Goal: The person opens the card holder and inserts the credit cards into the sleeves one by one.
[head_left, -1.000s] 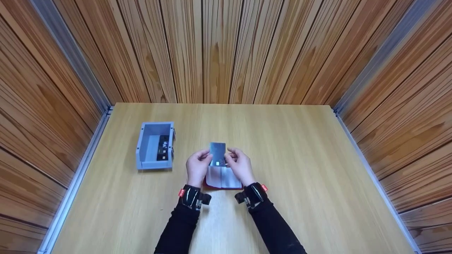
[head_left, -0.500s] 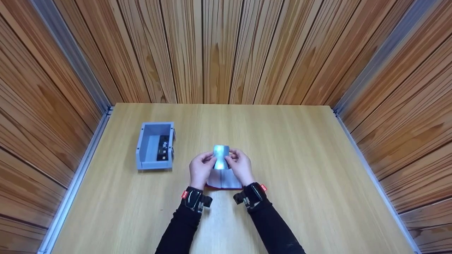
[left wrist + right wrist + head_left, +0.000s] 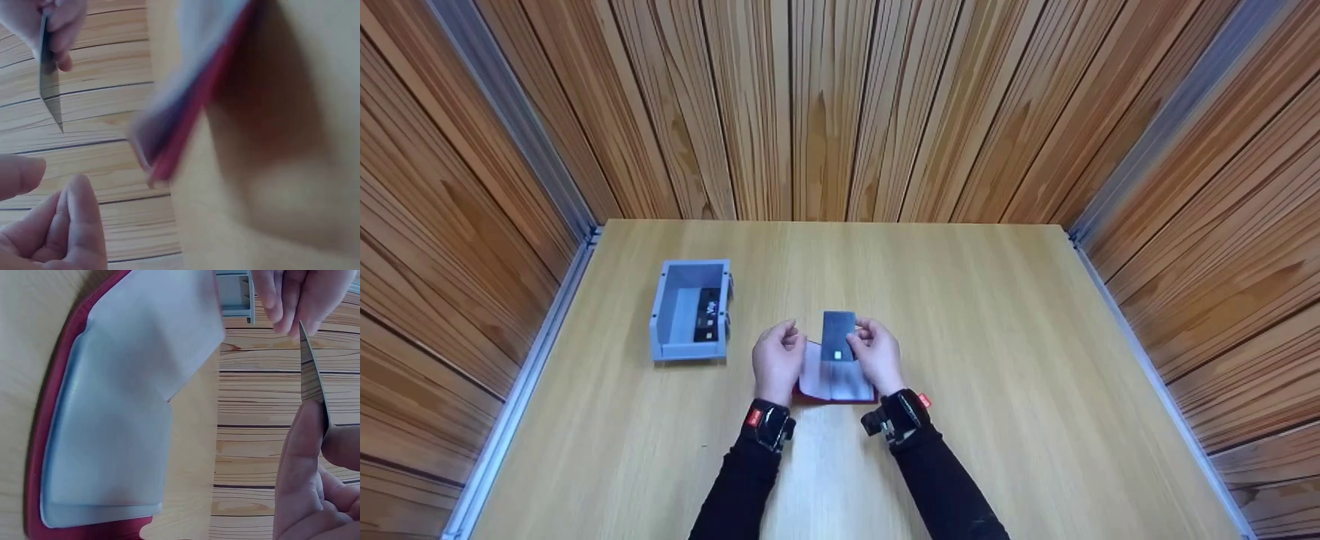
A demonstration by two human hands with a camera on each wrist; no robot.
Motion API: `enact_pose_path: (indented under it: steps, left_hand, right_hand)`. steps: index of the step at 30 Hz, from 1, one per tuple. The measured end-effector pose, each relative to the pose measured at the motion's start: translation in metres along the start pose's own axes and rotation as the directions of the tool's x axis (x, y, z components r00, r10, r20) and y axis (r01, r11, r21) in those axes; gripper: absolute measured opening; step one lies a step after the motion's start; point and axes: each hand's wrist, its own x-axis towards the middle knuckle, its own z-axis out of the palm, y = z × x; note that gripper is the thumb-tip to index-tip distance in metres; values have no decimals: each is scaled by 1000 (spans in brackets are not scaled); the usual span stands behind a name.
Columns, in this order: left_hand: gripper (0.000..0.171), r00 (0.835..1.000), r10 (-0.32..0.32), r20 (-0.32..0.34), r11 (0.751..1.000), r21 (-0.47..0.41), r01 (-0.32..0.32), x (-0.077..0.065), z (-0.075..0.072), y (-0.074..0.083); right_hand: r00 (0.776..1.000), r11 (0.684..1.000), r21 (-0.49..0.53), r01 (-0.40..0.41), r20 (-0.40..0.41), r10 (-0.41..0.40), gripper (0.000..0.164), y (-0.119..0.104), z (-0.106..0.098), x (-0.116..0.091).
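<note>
My right hand pinches a dark bank card with a small light chip, thumb in front and fingers behind. In the right wrist view the card shows nearly edge-on. Below it on the table lies an opened red card holder with translucent plastic sleeves. My left hand is beside the holder's left edge, apart from the card. Its thumb and fingertips stand apart in the left wrist view, with nothing between them. The holder's red cover is blurred there.
A grey-blue plastic bin stands on the table at the left. Inside it are dark cards with light lettering. Wood-panelled walls enclose the table's back and sides.
My left hand has let go of the card and moved left. The card, in my right hand, has shifted slightly right and toward me. The bin has stayed put.
</note>
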Motion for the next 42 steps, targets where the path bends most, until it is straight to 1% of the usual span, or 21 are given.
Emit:
enact_pose_path:
  steps: [2,4,6,8,13,16,18,22,27,32,35,38,42]
  left_hand:
    - [34,1000,28,11,996,82,-29,-1,-1,-4]
    - [36,999,40,31,988,149,-44,-2,-1,-7]
    - [38,998,36,54,979,197,-46,-3,-1,-10]
    - [39,997,32,76,974,221,-48,-4,-1,-12]
    - [40,993,-1,114,971,238,-27,-6,-2,-15]
    - [36,991,-21,135,967,253,-14,-6,-2,-16]
    - [33,989,-23,149,964,266,-18,-5,-3,-17]
    - [31,986,-11,165,957,288,-38,-4,-3,-21]
    - [25,987,18,161,948,311,-68,-4,-3,-29]
    - [20,985,42,169,938,331,-97,-5,-4,-36]
    - [18,983,40,182,931,350,-102,-5,-5,-37]
    - [19,981,23,193,925,367,-94,-5,-5,-37]
    - [21,978,0,208,919,386,-82,-4,-5,-37]
  right_hand:
    - [1000,1000,-15,-6,-6,6,29,2,0,0]
    - [1000,1000,-25,-6,-10,6,29,5,1,0]
    - [1000,999,-36,2,-11,-2,28,7,1,-1]
    - [1000,999,-48,7,-10,-8,27,8,2,-1]
    - [1000,998,-65,2,-7,-3,26,12,3,-1]
    - [1000,996,-84,-5,3,5,27,13,3,-2]
    - [1000,995,-103,-9,13,10,27,15,3,-2]
    - [999,989,-145,-4,32,9,28,20,3,-3]
    - [998,975,-220,24,61,-11,26,24,2,-5]
    - [997,962,-271,23,81,-1,24,25,2,-6]
    - [996,949,-314,16,86,12,23,26,2,-6]
    - [995,934,-357,20,99,16,23,26,2,-7]
    - [993,925,-379,22,117,25,23,26,1,-8]
